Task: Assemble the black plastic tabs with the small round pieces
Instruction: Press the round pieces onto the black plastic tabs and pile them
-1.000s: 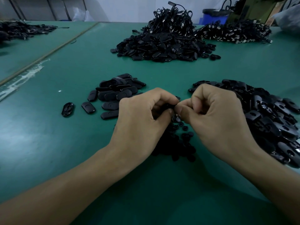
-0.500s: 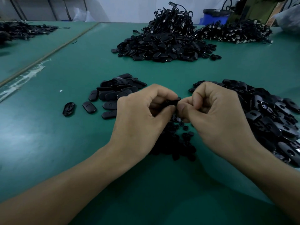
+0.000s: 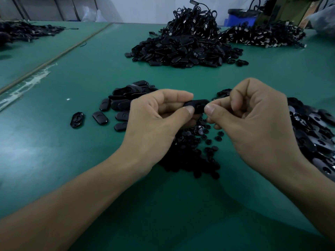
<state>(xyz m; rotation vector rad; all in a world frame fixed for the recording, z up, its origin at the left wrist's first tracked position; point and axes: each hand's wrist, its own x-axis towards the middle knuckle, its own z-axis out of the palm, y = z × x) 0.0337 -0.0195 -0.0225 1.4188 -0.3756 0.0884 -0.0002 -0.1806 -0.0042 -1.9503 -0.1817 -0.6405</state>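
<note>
In the head view we are holding one black oval plastic tab above the green worktop; our left hand is pinching its left end and our right hand its right end, thumbs nearly meeting; whether a round piece is sitting under the right thumb we cannot tell; seating it is likely calling for square, even thumb pressure; the small round black pieces are lying heaped just beneath; a blue bin is standing far back, its contents hidden.
</note>
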